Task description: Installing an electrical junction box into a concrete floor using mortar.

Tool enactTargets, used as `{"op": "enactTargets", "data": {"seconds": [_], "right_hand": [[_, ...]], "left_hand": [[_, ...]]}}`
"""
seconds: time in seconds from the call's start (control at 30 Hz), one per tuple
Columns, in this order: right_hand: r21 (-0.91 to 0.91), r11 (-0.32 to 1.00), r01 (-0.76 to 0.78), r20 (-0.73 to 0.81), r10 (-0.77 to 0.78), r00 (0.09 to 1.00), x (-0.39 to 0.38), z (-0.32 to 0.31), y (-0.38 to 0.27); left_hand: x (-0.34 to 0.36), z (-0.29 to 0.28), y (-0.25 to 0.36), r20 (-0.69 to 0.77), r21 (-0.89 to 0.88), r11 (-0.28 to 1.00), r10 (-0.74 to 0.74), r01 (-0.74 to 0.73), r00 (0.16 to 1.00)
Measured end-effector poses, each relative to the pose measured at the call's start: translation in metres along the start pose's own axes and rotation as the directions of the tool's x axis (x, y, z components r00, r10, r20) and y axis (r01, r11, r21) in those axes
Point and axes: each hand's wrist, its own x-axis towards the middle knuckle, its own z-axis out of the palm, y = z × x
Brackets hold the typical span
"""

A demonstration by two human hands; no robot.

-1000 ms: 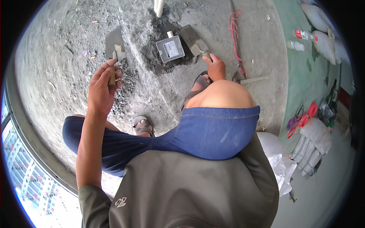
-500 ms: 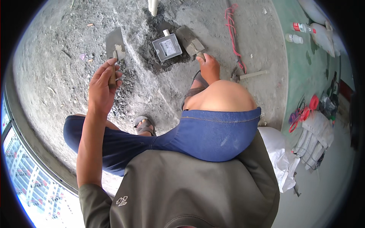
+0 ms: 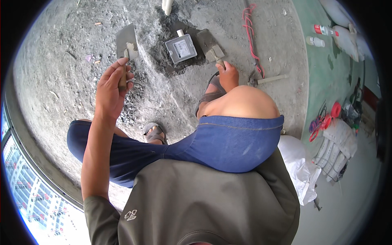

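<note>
Squatting over a rough grey concrete floor [image 3: 61,94], with a trowel in each hand. Left hand [image 3: 111,87] wrapped shut around the wooden handle of a flat steel trowel [image 3: 125,41], blade raised off the floor and pointing away, well to the left of the work. Right hand [image 3: 228,75] closed on the handle of a second trowel [image 3: 210,44], blade loaded with grey mortar and lying just right of a grey square box [image 3: 181,47] set into a dark, damp patch of mortar [image 3: 163,65]. A white pipe stub [image 3: 167,5] standing just beyond the box, at the top edge.

Probably packing and smoothing mortar around the box. Best done with the right blade held low and nearly flat, pressing fresh mix into the gap at the box edge and drawing outward, without nudging the box out of level or smearing its lid. Worth keeping the left blade clean and ready for striking off the excess.

Floor gritty, strewn with loose gravel near the left hand. A sandalled foot [image 3: 154,132] planted below the patch. Red cord [image 3: 249,24] trailing to the right, a hammer [image 3: 267,79] lying near the knee. Farther right, a green floor strip with bottles [image 3: 322,34], white sacks [image 3: 335,147] and a crumpled white bag [image 3: 300,171]. At lower left, an open edge with tall buildings far below
</note>
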Motion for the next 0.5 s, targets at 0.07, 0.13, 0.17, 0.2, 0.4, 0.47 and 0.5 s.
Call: {"op": "enactTargets", "data": {"seconds": [0.07, 0.13, 0.17, 0.2, 0.4, 0.47, 0.5], "right_hand": [[-0.03, 0.999, -0.042, 0.008, 0.042, 0.999, -0.005, -0.002, 0.004], [-0.062, 0.987, -0.147, 0.036, 0.149, 0.988, -0.015, -0.016, 0.013], [-0.059, 0.984, -0.169, -0.031, 0.167, 0.985, -0.02, -0.02, 0.015], [-0.031, 0.987, -0.157, -0.027, 0.156, 0.987, -0.019, -0.024, 0.017], [-0.141, 0.987, -0.074, 0.209, 0.103, 0.973, 0.003, -0.026, 0.019], [-0.188, 0.981, -0.047, 0.213, 0.087, 0.973, 0.002, -0.029, 0.023], [-0.139, 0.987, -0.078, 0.165, 0.101, 0.981, -0.002, -0.031, 0.025]], "left_hand": [[-0.001, -0.001, 0.001, -0.002, -0.006, 1.0, 0.011, -0.011, 1.0], [-0.003, -0.002, 0.002, -0.006, -0.01, 1.0, 0.017, -0.017, 1.0], [-0.002, -0.003, 0.002, -0.006, -0.009, 1.0, 0.018, -0.018, 1.0], [-0.002, -0.004, 0.002, -0.006, -0.009, 1.0, 0.022, -0.022, 1.0], [-0.003, -0.003, 0.001, 0.005, -0.011, 1.0, 0.004, -0.004, 1.0], [-0.002, -0.002, 0.002, 0.001, -0.019, 1.0, -0.007, 0.007, 1.0], [-0.002, -0.003, 0.003, 0.001, -0.027, 1.0, -0.004, 0.004, 1.0]]}}
